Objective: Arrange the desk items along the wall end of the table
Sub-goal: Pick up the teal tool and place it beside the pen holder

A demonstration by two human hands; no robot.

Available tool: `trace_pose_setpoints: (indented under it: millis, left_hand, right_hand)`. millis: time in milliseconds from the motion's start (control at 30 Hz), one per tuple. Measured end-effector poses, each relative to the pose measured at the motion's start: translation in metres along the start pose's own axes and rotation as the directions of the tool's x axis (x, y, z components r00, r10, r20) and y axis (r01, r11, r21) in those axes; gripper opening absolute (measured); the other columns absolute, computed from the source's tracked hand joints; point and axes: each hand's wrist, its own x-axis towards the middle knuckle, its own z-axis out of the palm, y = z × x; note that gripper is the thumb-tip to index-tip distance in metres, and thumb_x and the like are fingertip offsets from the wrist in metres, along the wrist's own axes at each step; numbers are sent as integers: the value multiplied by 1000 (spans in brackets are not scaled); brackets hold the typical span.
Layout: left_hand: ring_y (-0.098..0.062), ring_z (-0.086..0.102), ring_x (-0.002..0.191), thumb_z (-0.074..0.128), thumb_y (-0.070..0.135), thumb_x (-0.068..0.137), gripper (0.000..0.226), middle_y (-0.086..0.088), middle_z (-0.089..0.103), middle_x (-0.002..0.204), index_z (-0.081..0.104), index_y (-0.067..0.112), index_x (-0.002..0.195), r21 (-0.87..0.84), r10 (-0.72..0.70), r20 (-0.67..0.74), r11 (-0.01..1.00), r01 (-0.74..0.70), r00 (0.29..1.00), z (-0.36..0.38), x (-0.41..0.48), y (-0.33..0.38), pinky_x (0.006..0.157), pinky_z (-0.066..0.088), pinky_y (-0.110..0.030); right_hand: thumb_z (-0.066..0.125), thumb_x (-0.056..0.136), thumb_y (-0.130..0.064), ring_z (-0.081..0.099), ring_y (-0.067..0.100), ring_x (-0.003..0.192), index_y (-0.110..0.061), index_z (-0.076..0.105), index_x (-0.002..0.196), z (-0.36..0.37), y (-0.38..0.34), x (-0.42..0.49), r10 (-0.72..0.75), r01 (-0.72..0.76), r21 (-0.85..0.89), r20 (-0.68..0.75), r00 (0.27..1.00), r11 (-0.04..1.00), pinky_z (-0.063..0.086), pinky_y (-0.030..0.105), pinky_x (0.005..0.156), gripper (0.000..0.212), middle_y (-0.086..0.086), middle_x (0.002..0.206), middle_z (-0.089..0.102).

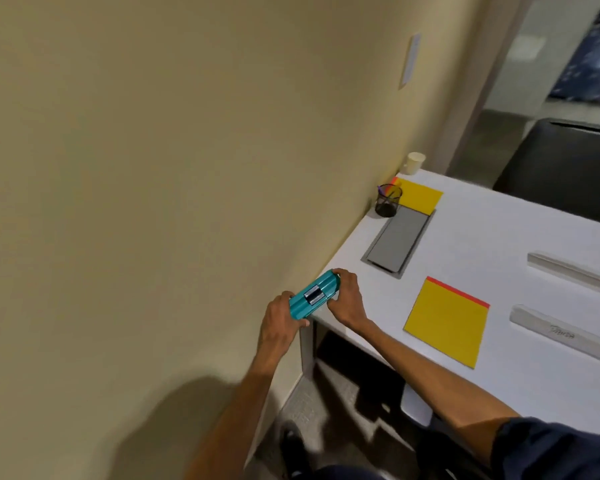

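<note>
A teal ribbed case with a metal clasp lies at the near corner of the white table, close to the wall. My left hand grips its near end and my right hand grips its far end. Along the wall edge stand a black mesh pen cup, a yellow notepad and a cream paper cup. A second yellow notepad with a red top edge lies mid-table. Two silver bars lie on the right.
A grey cable hatch is set flush in the tabletop near the wall. The beige wall runs along the table's left end. A dark chair stands at the far side. A table leg drops below the near corner.
</note>
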Motion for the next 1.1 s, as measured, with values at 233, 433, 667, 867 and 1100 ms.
trace_pose_setpoints:
  millis: [233, 433, 667, 867, 1100]
  left_hand:
    - [-26, 57, 121, 85, 10, 73, 74, -12, 57, 130, 45, 11, 135, -55, 137, 122, 990, -131, 983, 24, 71, 35, 91, 59, -42]
    - [-22, 58, 124, 83, 15, 76, 68, -9, 57, 130, 43, 13, 131, -49, 177, 174, 984, -171, 969, 51, 103, 47, 93, 59, -33]
    - [-16, 62, 110, 81, 34, 78, 65, -5, 61, 120, 45, 14, 127, 17, 161, 191, 986, -168, 968, 85, 127, 70, 93, 56, -25]
    - [-22, 62, 117, 80, 27, 80, 60, -10, 61, 124, 50, 7, 128, 18, 169, 103, 985, -172, 980, 110, 156, 95, 93, 58, -28]
    - [-23, 56, 125, 77, 23, 83, 57, -9, 56, 129, 45, 8, 128, 89, 84, 133, 991, -97, 988, 135, 212, 126, 95, 57, -30]
  right_hand:
    - [70, 83, -4, 52, 30, 114, -1, 46, 133, -34, 9, 63, 80, -82, -12, -124, 989, 997, 51, 35, 96, 55, 20, 125, 50]
    - [73, 82, -5, 54, 28, 115, -4, 48, 133, -44, 29, 92, 152, -151, 17, -148, 977, 988, 52, 37, 100, 57, 19, 128, 51]
    - [70, 85, -7, 53, 28, 123, -3, 50, 136, -65, 66, 126, 235, -229, 62, -118, 965, 971, 47, 41, 107, 55, 17, 135, 54]
    - [70, 87, -10, 52, 27, 125, -5, 48, 138, -81, 91, 172, 241, -239, 73, -30, 970, 968, 47, 39, 109, 56, 15, 137, 53]
    - [70, 85, -7, 47, 29, 127, -1, 49, 137, -105, 121, 232, 227, -227, 79, 10, 974, 971, 41, 37, 109, 56, 18, 137, 51]
